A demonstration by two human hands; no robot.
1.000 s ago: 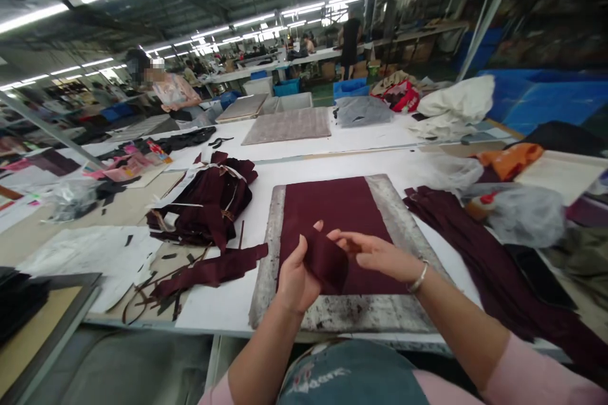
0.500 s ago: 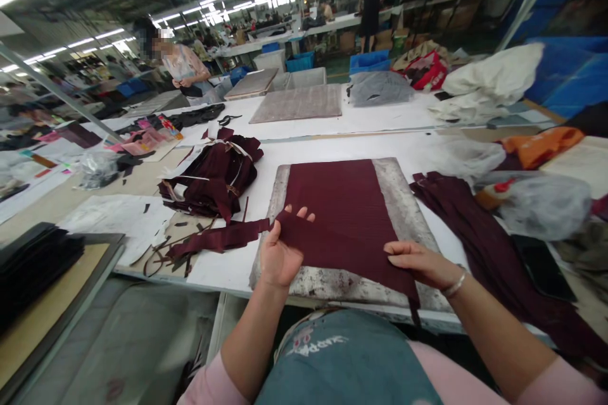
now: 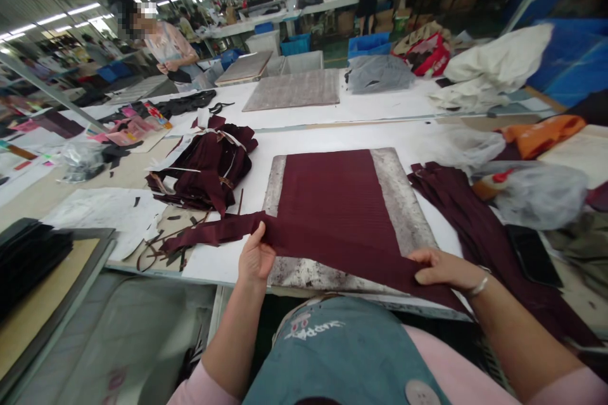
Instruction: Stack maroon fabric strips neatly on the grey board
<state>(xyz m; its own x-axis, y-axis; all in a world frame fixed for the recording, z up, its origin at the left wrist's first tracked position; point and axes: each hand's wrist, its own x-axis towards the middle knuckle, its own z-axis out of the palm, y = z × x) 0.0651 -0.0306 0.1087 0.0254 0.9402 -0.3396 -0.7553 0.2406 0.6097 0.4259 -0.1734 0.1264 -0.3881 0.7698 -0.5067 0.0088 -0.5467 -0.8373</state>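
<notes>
A long maroon fabric strip (image 3: 327, 243) is stretched between my hands, over the front of a speckled grey board (image 3: 408, 221). My left hand (image 3: 256, 256) pinches it near its left part, thumb on top and fingers underneath. Gripping the right part is my right hand (image 3: 439, 267), thumb and fingers closed on the cloth, its end hanging past the board's front corner. Flat maroon fabric (image 3: 335, 183) covers the board's middle behind the strip. To the left of my left hand lies another narrow maroon piece (image 3: 213, 232), which meets the strip's left end.
A tied bundle of maroon pieces (image 3: 204, 164) sits at the left, near loose scraps. Maroon strips (image 3: 456, 215), a black phone (image 3: 534, 256) and a plastic bag (image 3: 546, 193) lie at the right. Across the tables a person (image 3: 171, 54) stands, holding something dark.
My hands have moved farther apart, the left going left and the right going right and slightly down. The strip is now drawn out straighter, and my left fingers have closed on it.
</notes>
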